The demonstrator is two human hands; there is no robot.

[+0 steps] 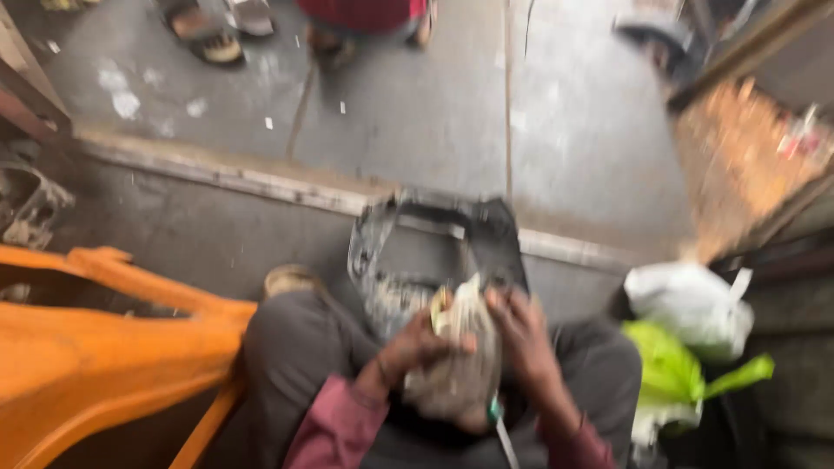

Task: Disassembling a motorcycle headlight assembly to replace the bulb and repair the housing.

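The picture is blurred by motion. Both my hands grip a crumpled dirty whitish rag [460, 365] in my lap, between my knees. My left hand [415, 347] clutches its left side and my right hand [521, 334] presses on its right side. Just beyond the rag a dark grey plastic frame-shaped panel [434, 247] rests against my legs, its far edge reaching the concrete step. A thin teal-tipped object [497, 415] pokes out below the rag; what it is cannot be told.
An orange plastic body panel [95, 347] lies at my left. White [686, 304] and green [669, 369] plastic bags sit at my right. Another person's sandalled feet [204, 35] stand on the grey floor beyond the step. A wooden board [738, 165] leans at right.
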